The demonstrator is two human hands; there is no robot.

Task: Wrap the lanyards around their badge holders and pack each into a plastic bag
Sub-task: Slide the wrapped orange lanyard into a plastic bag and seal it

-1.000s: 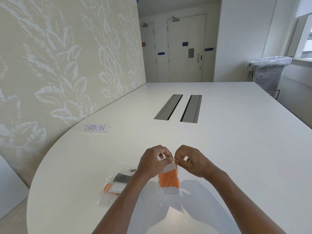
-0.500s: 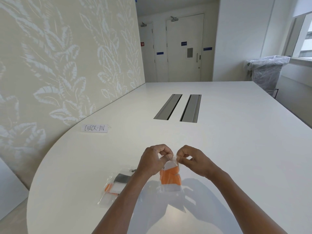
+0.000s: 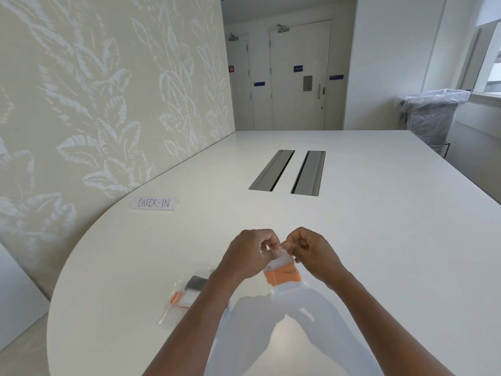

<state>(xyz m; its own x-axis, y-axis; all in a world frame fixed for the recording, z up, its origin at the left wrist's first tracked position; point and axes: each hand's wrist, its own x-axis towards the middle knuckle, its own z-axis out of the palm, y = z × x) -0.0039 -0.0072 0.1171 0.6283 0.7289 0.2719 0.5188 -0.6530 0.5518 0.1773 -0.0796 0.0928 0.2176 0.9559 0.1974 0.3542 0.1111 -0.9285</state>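
Note:
A clear plastic bag [image 3: 285, 278] hangs just above the white table [image 3: 379, 240], with an orange lanyard wound round a badge holder [image 3: 283, 275] inside it. My left hand [image 3: 250, 253] pinches the bag's top edge at the left. My right hand [image 3: 311, 251] pinches the same top edge at the right. The fingertips of both hands almost meet over the bag's mouth. To the left of my left forearm lie several packed bags [image 3: 184, 297] flat on the table, showing a black and an orange lanyard.
A folded paper sign reading CHECK-IN [image 3: 154, 204] stands near the patterned wall. Two grey cable slots [image 3: 288, 172] sit in the table's middle. A bin lined with plastic [image 3: 433, 115] stands at the far right corner. Doors are at the back.
Both hands have shifted slightly right along the bag's top edge and drawn closer together. The bag has tilted a little. The packed bags at the left have not moved.

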